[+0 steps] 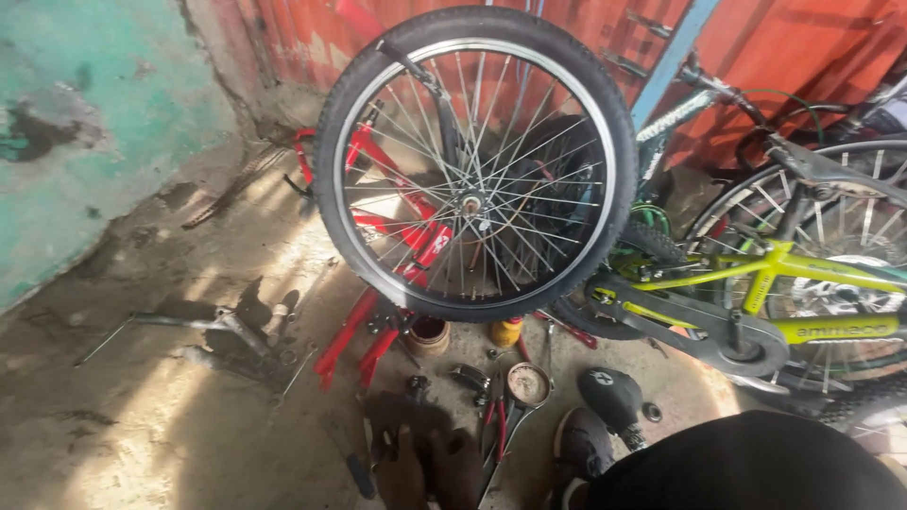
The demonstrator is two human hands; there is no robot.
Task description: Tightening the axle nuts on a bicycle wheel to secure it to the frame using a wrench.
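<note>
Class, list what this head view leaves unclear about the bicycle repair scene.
- Hands: none clearly shows; dark shapes at the bottom edge are too murky to name.
- Red frame: mostly hidden behind the wheel.
- Yellow-green bicycle: cut off by the right edge.
- Small tools on the floor: too small to identify.

Bicycle repair workshop; wheel (475, 162), bicycles (756, 293), scattered tools (501, 406) (on bare concrete floor (170, 425))

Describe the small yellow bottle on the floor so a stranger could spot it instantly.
Start at the big spoked wheel standing upright mid-scene. Directly under its lowest rim, on the concrete floor, stands the small bottle. It is the only yellow item among dark tools, right of a round brown tin.
</note>
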